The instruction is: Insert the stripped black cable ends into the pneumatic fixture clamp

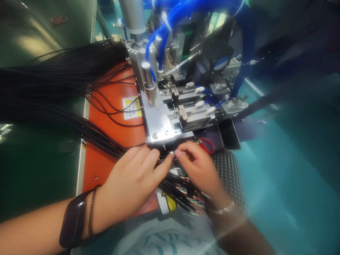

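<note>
My left hand (138,173) is closed, its thumb and fingers pinching beside a small silvery piece (172,153) at the front edge of the machine. From the other side, my right hand (198,164) brings curled thumb and index fingertips to the same piece. The piece is tiny and blurred, so its kind is unclear. Just below the hands lies a bundle of black cables (175,189), with stripped coloured wires (192,202) fanning out at its ends. My left fingers partly hide what is between them.
A metal machine (159,120) with blue air tubes (183,12) stands ahead on an orange surface (106,92) bearing a warning label (132,107). Many black cables (53,81) hang off to the left. A dark phone-like tray (228,134) and a red loop (207,145) lie right.
</note>
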Demonstrator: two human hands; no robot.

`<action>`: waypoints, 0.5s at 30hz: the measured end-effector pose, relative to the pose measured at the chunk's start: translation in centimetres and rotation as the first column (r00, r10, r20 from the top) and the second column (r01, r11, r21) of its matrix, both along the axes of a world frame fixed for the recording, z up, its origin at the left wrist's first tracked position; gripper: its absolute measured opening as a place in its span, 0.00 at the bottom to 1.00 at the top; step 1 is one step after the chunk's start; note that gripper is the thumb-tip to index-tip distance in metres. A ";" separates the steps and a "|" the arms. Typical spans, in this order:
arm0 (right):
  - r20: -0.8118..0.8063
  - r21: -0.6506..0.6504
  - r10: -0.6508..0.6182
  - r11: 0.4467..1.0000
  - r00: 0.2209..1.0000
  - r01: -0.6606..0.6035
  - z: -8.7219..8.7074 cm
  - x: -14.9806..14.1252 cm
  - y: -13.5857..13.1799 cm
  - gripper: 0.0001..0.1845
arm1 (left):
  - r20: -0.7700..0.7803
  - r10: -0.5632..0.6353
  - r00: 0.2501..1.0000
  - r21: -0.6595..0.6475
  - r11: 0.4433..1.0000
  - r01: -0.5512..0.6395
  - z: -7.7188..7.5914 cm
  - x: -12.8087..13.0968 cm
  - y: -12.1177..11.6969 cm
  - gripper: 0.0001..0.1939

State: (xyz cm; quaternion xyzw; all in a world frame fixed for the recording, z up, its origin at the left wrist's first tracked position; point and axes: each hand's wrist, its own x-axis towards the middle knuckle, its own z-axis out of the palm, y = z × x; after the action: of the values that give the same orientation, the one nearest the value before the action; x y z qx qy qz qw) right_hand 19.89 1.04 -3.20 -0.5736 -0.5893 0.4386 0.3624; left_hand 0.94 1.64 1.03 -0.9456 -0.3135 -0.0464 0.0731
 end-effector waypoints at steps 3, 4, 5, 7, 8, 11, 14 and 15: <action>0.020 -0.007 -0.003 1.000 1.000 0.003 0.1 0.1 0.0 0.06 | -0.001 0.005 1.000 -0.012 1.000 -0.005 0.0 0.0 0.0 0.24; 0.019 -0.016 -0.002 1.000 1.000 0.002 0.1 0.2 0.1 0.06 | -0.002 0.008 1.000 -0.014 1.000 -0.008 0.1 0.0 0.0 0.24; 0.017 -0.025 -0.001 1.000 1.000 0.001 0.1 0.2 0.1 0.06 | -0.001 0.009 1.000 -0.012 1.000 -0.009 0.1 0.0 0.0 0.24; 0.009 -0.037 0.003 0.999 1.000 -0.002 0.0 0.2 0.2 0.05 | 0.005 0.007 1.000 -0.002 1.000 -0.007 0.2 0.1 0.0 0.24; 0.007 -0.040 0.003 0.999 1.000 -0.002 -0.1 0.3 0.2 0.05 | 0.006 0.005 1.000 0.003 1.000 -0.005 0.2 0.1 0.0 0.23; 0.009 -0.042 0.001 0.999 1.000 -0.001 -0.2 0.2 0.3 0.05 | -0.005 0.009 1.000 0.011 1.000 -0.009 0.3 0.2 0.0 0.23; 0.016 -0.007 0.018 1.000 1.000 -0.018 -0.1 0.2 0.3 0.05 | -0.039 0.031 0.999 0.015 0.999 -0.030 0.3 0.3 -0.2 0.24; 0.023 0.020 0.026 0.999 0.999 -0.026 -0.1 0.2 0.2 0.05 | -0.049 0.036 0.998 0.020 0.999 -0.036 0.3 0.4 -0.2 0.25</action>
State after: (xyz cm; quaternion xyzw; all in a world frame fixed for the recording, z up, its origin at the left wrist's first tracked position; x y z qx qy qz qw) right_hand 20.14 1.28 -3.25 -0.5672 -0.6051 0.4308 0.3556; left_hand 1.31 1.40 1.36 -0.9400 -0.3282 -0.0248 0.0904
